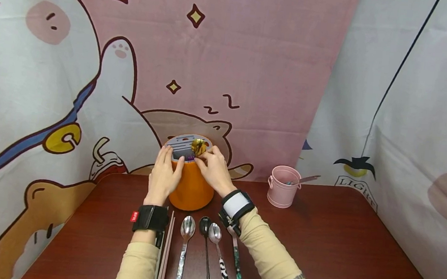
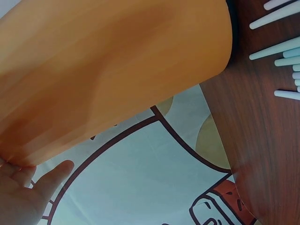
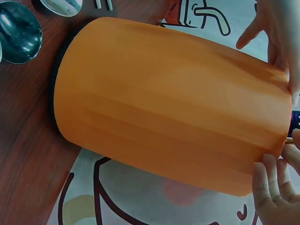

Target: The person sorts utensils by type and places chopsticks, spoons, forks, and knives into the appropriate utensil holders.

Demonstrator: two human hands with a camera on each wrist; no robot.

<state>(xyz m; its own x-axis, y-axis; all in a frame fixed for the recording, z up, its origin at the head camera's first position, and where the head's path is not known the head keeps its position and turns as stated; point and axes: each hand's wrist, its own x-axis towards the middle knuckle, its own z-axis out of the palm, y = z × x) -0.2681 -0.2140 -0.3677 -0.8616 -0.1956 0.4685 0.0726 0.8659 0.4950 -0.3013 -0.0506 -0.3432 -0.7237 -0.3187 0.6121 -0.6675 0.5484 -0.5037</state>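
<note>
An orange cylindrical utensil holder [image 1: 191, 188] with a grey slotted top [image 1: 182, 143] stands at the back of the table. My left hand [image 1: 165, 174] rests against the left side of its rim, fingers mostly straight. At the right of the top, my right hand [image 1: 216, 170] pinches a shiny gold-coloured object [image 1: 198, 146], whose exact kind I cannot tell. Something purple [image 1: 190, 158] shows at the front of the top, between the hands. In the right wrist view, the right-hand fingers [image 3: 272, 183] lie at the holder's upper edge.
Before the holder lie pale chopsticks [image 1: 165, 256], a long silver spoon [image 1: 183, 253], a black spoon [image 1: 206, 251], a cow-patterned spoon [image 1: 222, 262] and a green-handled utensil [image 1: 238, 264]. A pink bucket [image 1: 282, 193] with a utensil inside stands to the right, near the curtain.
</note>
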